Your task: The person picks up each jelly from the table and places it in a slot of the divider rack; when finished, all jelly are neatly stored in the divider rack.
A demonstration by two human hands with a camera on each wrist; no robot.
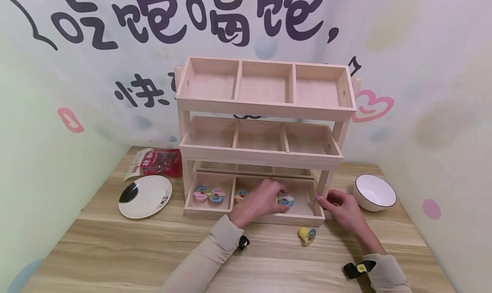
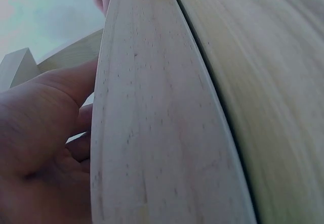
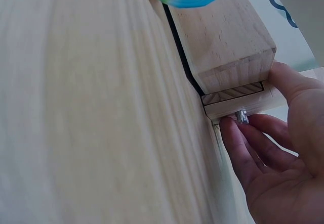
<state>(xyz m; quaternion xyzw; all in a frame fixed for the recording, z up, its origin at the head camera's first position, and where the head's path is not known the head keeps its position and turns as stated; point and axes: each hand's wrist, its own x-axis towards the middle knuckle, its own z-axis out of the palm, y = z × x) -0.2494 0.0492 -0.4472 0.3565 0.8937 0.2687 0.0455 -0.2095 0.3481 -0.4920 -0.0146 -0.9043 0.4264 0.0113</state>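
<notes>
A three-tier wooden shelf [image 1: 265, 109] has trays split by dividers. My left hand [image 1: 257, 201] reaches into the bottom tray [image 1: 253, 218], its thumb and fingers around a jelly cup [image 1: 286, 200] with a blue printed lid. The tray's front wall [image 2: 147, 107] hides those fingertips in the left wrist view. At the tray's right end, my right hand [image 1: 344, 209] grips the end wall, thumb at the rim and fingers beside a metal bolt [image 3: 242, 117]. Two jelly cups [image 1: 216, 195] lie in the left compartment, and another [image 1: 240, 195] is partly behind my left hand.
One yellow jelly cup [image 1: 306, 235] lies on its side on the wooden table [image 1: 134, 250], before the tray. Left of the shelf are a white plate [image 1: 147, 201] and a red snack bag [image 1: 161, 162]. A white bowl [image 1: 374, 193] stands at the right.
</notes>
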